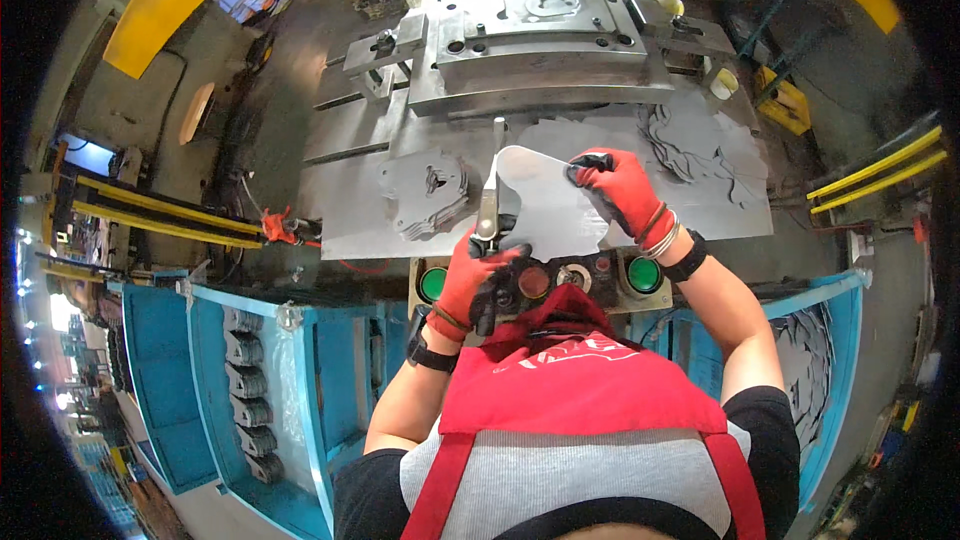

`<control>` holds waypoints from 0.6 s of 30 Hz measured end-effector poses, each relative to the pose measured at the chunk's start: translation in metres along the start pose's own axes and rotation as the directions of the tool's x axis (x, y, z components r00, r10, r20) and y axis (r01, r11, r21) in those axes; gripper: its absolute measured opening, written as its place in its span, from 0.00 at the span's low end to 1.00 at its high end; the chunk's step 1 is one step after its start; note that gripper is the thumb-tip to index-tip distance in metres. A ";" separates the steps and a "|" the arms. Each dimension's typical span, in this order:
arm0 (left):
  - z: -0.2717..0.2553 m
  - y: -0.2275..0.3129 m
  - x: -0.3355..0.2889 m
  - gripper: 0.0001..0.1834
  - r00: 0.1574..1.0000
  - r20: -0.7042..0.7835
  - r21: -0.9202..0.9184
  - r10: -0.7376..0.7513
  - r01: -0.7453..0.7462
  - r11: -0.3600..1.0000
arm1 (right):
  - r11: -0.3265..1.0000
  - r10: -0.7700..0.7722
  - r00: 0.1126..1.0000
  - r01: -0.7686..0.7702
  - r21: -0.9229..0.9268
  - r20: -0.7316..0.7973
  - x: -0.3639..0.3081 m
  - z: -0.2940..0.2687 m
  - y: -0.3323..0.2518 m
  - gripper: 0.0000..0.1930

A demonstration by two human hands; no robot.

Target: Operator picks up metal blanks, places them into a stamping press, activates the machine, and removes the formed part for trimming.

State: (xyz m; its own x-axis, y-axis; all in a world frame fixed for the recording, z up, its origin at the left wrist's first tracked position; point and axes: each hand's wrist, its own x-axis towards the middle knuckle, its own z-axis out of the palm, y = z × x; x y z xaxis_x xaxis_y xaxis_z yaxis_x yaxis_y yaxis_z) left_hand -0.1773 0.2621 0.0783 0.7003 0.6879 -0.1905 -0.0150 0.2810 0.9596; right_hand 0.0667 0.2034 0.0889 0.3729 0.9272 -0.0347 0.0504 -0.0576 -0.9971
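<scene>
My left hand [478,278], in a red glove with black fingers, is closed around the lower end of a long silver plier-like tool [489,202]. The tool points away from me, its narrow tip over the table. Beside it, a flat grey sheet-metal plate [550,202] with a rounded top corner is tilted up in front of me. My right hand [622,190], in the same kind of glove, pinches the plate's upper right edge. The plate's lower left edge lies close to my left fingers; whether they touch it is hard to tell.
A stack of cut metal plates [428,202] lies left on the metal table [350,225]; thin scrap pieces [690,155] lie right. Beyond stands a heavy steel die [540,60]. Green buttons [644,274] line the near panel. Blue bins [318,380] with parts flank me.
</scene>
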 end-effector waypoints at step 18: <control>0.022 0.003 -0.001 0.16 0.905 -0.289 0.063 0.313 -0.309 0.949 | 0.892 -0.243 0.932 0.324 0.316 -0.268 0.012 -0.028 -0.026 0.21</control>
State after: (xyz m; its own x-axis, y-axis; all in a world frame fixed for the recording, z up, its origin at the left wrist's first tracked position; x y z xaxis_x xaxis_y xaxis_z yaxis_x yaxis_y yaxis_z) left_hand -0.1626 0.2479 0.0864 0.4227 0.9037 0.0685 -0.1854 0.0122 0.9826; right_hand 0.0959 0.2060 0.1159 0.5840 0.7789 0.2284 -0.1273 0.3657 -0.9220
